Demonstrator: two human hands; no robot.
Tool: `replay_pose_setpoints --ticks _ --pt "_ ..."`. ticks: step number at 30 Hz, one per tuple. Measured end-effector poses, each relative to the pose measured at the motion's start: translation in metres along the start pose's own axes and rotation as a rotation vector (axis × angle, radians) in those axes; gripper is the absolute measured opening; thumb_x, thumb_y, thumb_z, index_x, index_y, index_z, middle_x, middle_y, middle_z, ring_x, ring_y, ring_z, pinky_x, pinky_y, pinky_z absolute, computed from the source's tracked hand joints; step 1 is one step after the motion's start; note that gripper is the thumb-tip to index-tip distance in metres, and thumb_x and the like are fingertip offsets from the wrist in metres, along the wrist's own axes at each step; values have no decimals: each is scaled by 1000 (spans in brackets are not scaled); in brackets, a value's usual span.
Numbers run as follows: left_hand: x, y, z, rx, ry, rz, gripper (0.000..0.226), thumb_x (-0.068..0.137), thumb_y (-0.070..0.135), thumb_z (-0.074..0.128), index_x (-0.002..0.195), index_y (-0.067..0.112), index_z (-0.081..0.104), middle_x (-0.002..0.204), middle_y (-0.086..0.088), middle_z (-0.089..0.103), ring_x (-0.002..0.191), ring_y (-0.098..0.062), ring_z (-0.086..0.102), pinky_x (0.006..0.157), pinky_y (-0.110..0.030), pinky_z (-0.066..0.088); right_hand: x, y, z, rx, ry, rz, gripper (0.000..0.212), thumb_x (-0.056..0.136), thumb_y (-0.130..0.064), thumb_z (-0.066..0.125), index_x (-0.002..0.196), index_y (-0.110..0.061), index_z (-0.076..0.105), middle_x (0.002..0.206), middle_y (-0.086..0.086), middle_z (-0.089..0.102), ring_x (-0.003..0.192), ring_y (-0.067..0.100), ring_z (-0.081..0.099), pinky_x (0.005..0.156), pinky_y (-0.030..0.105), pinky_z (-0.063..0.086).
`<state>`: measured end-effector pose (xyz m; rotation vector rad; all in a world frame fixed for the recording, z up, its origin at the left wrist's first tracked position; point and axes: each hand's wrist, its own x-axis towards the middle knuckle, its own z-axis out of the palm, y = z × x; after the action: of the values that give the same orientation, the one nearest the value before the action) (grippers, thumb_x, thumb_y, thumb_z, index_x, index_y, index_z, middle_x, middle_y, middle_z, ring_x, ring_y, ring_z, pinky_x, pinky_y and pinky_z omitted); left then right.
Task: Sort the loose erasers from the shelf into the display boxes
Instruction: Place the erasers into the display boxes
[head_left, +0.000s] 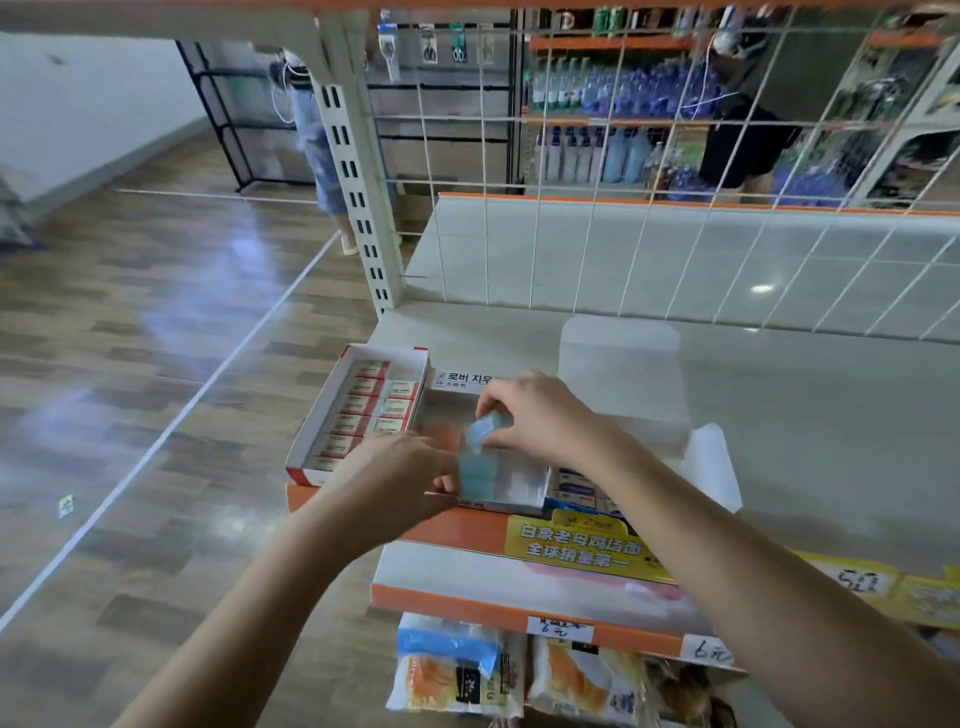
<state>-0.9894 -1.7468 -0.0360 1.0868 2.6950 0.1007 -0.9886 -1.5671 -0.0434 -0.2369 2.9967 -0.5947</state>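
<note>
Two display boxes stand at the shelf's front left corner. The left box (311, 431) is red and white and filled with rows of red-sleeved erasers (363, 405). The middle white box (524, 486) holds light blue erasers (478, 475) at its front and a pale orange one (441, 434) further back. My right hand (540, 415) pinches a blue eraser (480, 430) just above this box. My left hand (400, 473) rests at the box's front left, fingers curled against the blue erasers there; what it holds is hidden.
The grey shelf (805, 415) stretches right, backed by a white wire grid (675, 260). A box lid (711, 462) lies open behind my right forearm, and a blue-printed box (576, 488) sits under it. Packaged snacks (457, 670) hang below. People stand in the aisle beyond.
</note>
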Motion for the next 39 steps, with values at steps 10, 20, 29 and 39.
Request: replay_pose_setpoints --ticks 10,20,29,39 --pt "7 -3 -2 -38 -51 -18 9 85 33 63 92 29 68 96 13 64 82 -5 57 73 -23 50 6 -1 6 -130 -28 -10 29 86 -34 62 112 -23 59 111 -3 62 110 17 47 88 31 32" --pt "8 -2 -8 -73 -106 -9 5 83 25 64 86 25 68 89 5 67 84 -14 63 79 -34 51 0 2 4 -125 -40 -6 25 91 -31 57 115 -30 61 114 -8 62 113 13 46 92 31 31" --pt "15 0 -14 -24 -165 30 9 84 21 61 88 24 69 82 12 61 78 -7 57 72 -22 43 6 3 12 -204 -7 0 23 90 -31 56 112 -34 64 114 -9 63 114 14 45 91 33 31" --pt "50 23 -65 57 -275 127 25 88 31 61 111 21 66 111 6 65 91 -7 53 75 -19 33 -2 11 -28 -3 115 27 24 91 -25 54 111 -20 66 113 -2 65 103 14 56 80 21 34"
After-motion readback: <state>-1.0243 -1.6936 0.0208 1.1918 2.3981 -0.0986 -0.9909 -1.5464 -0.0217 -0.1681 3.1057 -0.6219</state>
